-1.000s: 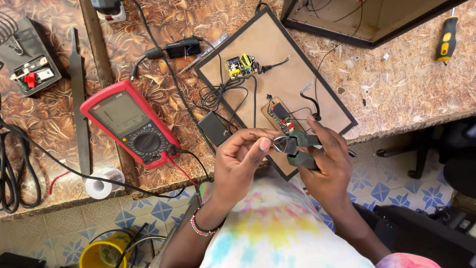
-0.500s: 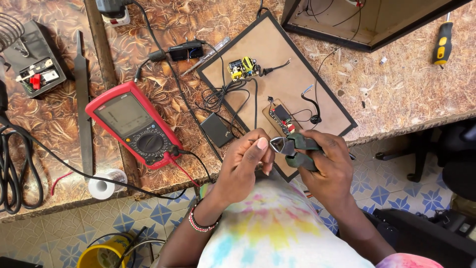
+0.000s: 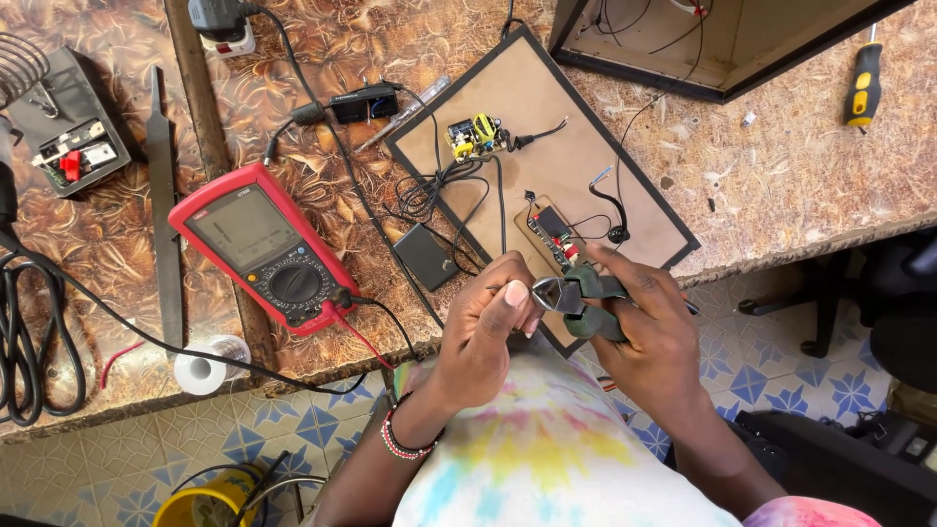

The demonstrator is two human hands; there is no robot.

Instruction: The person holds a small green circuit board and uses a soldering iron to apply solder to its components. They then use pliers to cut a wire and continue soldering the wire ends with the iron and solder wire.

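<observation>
My right hand (image 3: 652, 332) grips a pair of small wire cutters (image 3: 578, 299) with dark green handles, jaws pointing left. My left hand (image 3: 490, 330) pinches something thin, probably a wire end, right at the cutter jaws; the wire itself is too small to make out. Both hands hover over the near edge of a brown board (image 3: 508, 107) that carries a small circuit board (image 3: 553, 232) with black leads and a yellow-green power module (image 3: 472, 135).
A red multimeter (image 3: 262, 246) lies left of my hands with its probe leads trailing. A solder reel (image 3: 203, 369), a metal file (image 3: 164, 205), a black adapter box (image 3: 426, 256), a yellow-handled screwdriver (image 3: 863, 86) and an open wooden box (image 3: 703, 39) lie around the bench.
My hands stay together at the cutter jaws; the left fingers shift slightly on the piece they pinch. The view drifts a little.
</observation>
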